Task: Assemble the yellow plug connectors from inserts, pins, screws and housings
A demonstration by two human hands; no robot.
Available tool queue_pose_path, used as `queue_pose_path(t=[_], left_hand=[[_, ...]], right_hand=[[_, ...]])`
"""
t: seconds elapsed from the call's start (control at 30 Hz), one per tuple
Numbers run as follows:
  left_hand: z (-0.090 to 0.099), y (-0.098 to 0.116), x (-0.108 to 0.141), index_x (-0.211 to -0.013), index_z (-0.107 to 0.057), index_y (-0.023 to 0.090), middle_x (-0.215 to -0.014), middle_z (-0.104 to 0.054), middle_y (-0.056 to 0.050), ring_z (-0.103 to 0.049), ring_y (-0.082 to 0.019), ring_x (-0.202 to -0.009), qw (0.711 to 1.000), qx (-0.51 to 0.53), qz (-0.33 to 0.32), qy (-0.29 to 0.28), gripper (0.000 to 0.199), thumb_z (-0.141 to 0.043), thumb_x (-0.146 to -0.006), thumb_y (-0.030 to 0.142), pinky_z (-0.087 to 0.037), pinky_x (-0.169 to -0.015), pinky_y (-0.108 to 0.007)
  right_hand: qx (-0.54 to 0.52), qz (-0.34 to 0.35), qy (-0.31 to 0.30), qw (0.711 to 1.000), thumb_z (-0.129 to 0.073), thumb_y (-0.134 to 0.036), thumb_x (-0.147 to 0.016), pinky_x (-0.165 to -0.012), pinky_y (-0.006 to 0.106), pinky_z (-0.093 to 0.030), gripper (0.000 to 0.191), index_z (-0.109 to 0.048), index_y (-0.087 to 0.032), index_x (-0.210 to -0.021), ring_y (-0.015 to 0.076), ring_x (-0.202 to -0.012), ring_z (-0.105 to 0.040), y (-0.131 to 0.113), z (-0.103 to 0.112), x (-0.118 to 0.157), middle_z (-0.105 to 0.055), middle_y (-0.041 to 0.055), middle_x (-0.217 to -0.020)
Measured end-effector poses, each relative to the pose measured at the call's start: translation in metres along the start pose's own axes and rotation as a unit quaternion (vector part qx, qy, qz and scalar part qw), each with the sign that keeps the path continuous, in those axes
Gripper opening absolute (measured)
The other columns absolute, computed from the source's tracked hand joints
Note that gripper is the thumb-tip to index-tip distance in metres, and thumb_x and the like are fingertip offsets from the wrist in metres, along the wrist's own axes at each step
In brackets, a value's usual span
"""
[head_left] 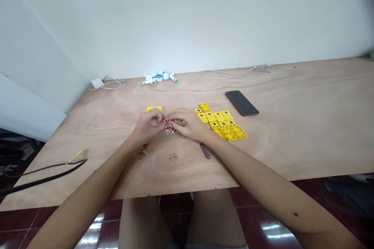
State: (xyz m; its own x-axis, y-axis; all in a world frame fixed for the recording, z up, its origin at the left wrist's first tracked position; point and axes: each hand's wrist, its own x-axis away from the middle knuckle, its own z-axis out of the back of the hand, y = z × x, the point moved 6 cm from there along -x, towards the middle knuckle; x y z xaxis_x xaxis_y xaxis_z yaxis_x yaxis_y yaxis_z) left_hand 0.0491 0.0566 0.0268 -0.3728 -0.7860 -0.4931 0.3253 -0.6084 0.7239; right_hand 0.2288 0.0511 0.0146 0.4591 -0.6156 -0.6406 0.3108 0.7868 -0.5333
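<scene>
My left hand [148, 125] and my right hand [189, 123] meet over the middle of the table, thumbs and forefingers pinched together. Between their fingertips is a small red-and-white piece [166, 121], too small to name exactly. Just under it lies a little heap of similar red-and-white parts [168, 129]. Beyond my left hand, a yellow plastic piece [154, 108] is partly covered by the fingers. To the right of my right hand, several yellow plastic housings [219, 116] lie in rows, some face down and some showing their hollow insides.
Small brass-coloured parts [144, 152] and another little group of metal bits [173, 156] lie nearer me. A screwdriver [205, 151] rests by my right forearm. Farther off are a phone [242, 103], white-and-blue fittings [159, 77] and white cables [228, 74]. A black cable [43, 180] crosses the left edge.
</scene>
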Motion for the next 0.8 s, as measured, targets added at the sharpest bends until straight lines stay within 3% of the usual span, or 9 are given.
queue_pose_path(t=[0.37, 0.57, 0.8], left_hand=[[-0.0023, 0.0033, 0.0005, -0.073, -0.043, 0.024, -0.087, -0.075, -0.003, -0.069, -0.019, -0.084, 1.0, 0.011, 0.004, -0.008, 0.036, -0.075, -0.091, 0.025, -0.054, -0.077, -0.031], [-0.002, 0.0074, 0.0001, -0.072, -0.045, 0.024, -0.088, -0.076, -0.004, -0.071, -0.02, -0.087, 1.0, 0.027, -0.002, -0.007, 0.036, -0.074, -0.093, 0.027, -0.056, -0.08, -0.033], [-0.0026, 0.0045, 0.0005, -0.074, -0.047, 0.025, -0.088, -0.075, -0.004, -0.075, -0.022, -0.092, 0.999, 0.043, 0.004, -0.005, 0.036, -0.075, -0.096, 0.03, -0.057, -0.082, -0.035]], right_hand=[[-0.047, -0.057, 0.013, 0.997, -0.077, -0.022, -0.103, -0.083, 0.034, -0.054, 0.004, -0.078, -0.021, -0.1, 0.02, -0.088, -0.069, 0.0018, 0.0022, -0.0013, -0.076, 0.004, -0.092], [-0.105, -0.09, 0.026, 0.99, -0.077, -0.025, -0.101, -0.08, 0.032, -0.055, 0.005, -0.078, -0.02, -0.1, 0.018, -0.085, -0.067, 0.006, 0.0027, -0.0021, -0.074, 0.0038, -0.093], [-0.035, -0.03, 0.022, 0.999, -0.073, -0.023, -0.106, -0.084, 0.036, -0.055, 0.008, -0.076, -0.02, -0.098, 0.0207, -0.089, -0.069, -0.003, 0.0087, -0.0032, -0.074, 0.0053, -0.093]])
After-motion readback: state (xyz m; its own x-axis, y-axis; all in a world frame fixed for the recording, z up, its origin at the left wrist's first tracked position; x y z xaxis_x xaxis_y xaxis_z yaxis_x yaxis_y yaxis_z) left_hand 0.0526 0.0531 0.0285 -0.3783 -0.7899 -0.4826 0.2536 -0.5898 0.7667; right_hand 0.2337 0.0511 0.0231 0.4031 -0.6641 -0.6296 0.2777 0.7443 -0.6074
